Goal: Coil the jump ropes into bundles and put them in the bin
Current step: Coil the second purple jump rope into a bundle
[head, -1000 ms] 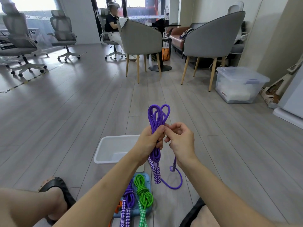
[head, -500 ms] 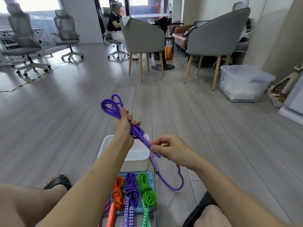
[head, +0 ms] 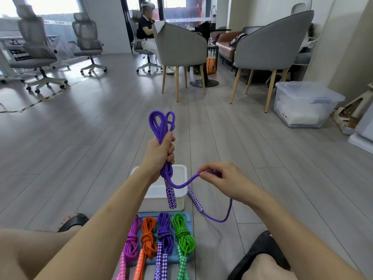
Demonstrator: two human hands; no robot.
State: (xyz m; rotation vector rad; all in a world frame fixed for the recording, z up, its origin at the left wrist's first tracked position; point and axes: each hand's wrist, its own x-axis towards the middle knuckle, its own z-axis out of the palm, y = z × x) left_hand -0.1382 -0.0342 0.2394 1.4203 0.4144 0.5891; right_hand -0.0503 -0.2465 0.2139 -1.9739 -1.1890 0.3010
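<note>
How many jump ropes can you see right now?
5. Four coiled ropes lie on the blue tray: pink, orange, purple, green. A fifth purple rope is in the left hand and right hand.

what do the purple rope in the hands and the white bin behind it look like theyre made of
Purple jump rope: looks like braided fabric cord, matte; a woven texture shows and it bends in soft loops where the left hand grips it and the right hand pinches it. Its handles seem wrapped in diamond-patterned weave; the core is hidden.

White bin: probably molded plastic, smooth and slightly glossy, with thin walls and rounded corners.
</note>
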